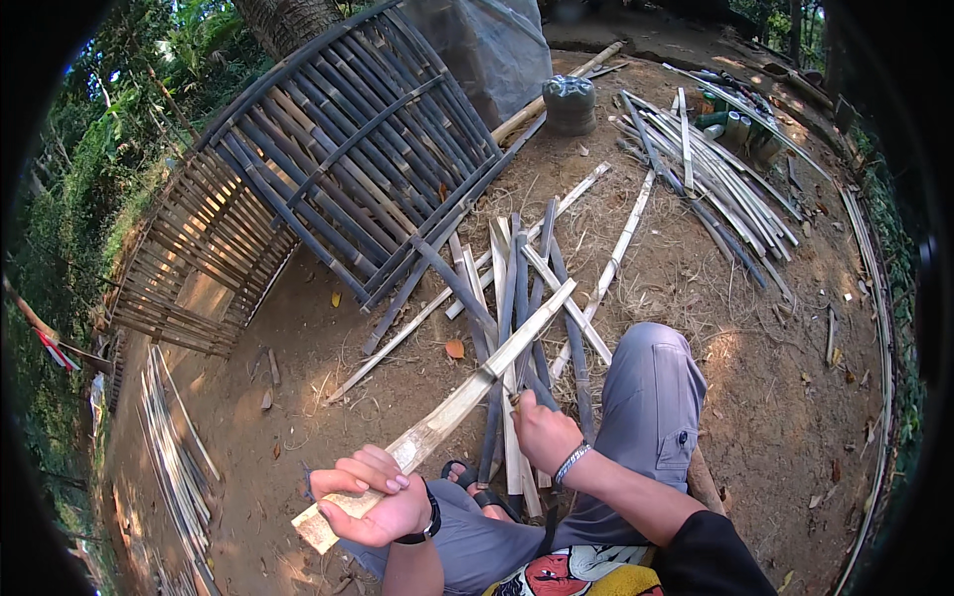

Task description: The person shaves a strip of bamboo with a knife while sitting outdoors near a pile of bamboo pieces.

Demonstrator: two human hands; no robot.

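Observation:
A long pale split bamboo strip [452,407] slants up and away across my lap, its near end by my left side. My left hand [370,494] is closed around it near that end, thumb along the edge. Close to the strip's middle, my right hand [547,437] is a closed fist just to its right. Something small and dark pokes out at its fingers, too hidden to name. A dark band crosses the strip nearby; whether it is a node or a blade I cannot tell. Beneath lie crossed bamboo slats [522,288], some dark-skinned, some pale.
A large dark bamboo slatted panel [348,149] leans at the far left, beside a lighter slatted frame [199,248]. Piles of split strips lie at the far right [730,184] and left [174,457]. A dark clear-topped container [569,107] stands behind. My bent knee [651,397] is at right.

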